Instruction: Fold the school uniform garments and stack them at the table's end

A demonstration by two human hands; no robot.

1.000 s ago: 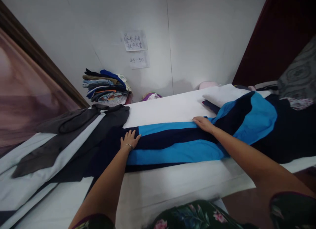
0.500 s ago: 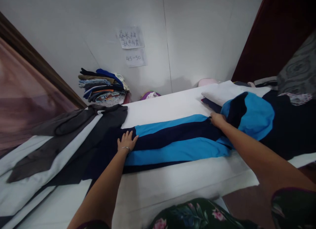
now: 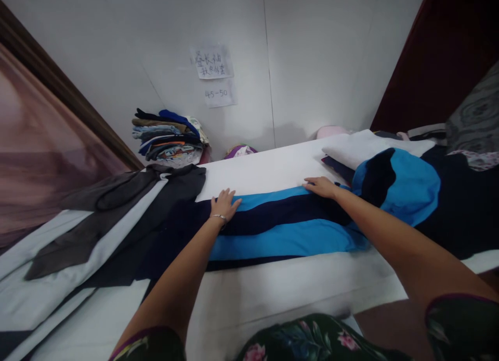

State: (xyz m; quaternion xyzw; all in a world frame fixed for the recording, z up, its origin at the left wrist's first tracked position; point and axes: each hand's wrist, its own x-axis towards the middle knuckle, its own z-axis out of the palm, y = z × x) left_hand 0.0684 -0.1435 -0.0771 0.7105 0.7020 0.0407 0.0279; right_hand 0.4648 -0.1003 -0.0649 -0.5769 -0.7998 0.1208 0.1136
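In the head view, a blue-and-navy garment (image 3: pixel 292 208) is lying stretched out on a white table (image 3: pixel 268 169), its light-blue and navy bands running lengthwise, and a rounded blue-and-navy part (image 3: pixel 415 184) is bulging up at its right end. The left hand (image 3: pixel 226 204) is resting palm down near the left end of the garment, open with its fingers spread over the far edge, and a thin bracelet (image 3: pixel 219 216) is circling that wrist. The right hand (image 3: pixel 322 186) is resting on the garment's far edge too, nearer the rounded part, open with its fingers stretched out toward the left hand; the cloth beneath its palm is staying hidden. To the left of the garment, a dark grey garment (image 3: pixel 125 189) is lying spread out, with pale strips showing between its folds. Beyond the garment and to its left, a stack of folded clothes (image 3: pixel 167 137) is standing against the wall (image 3: pixel 323 59), where two paper notes (image 3: pixel 214 65) are hanging one above the other. Behind the garment's right end, a white folded cloth (image 3: pixel 358 145) is lying, and to the right of the garment a dark cloth (image 3: pixel 463 210) is spreading toward the edge of the view.
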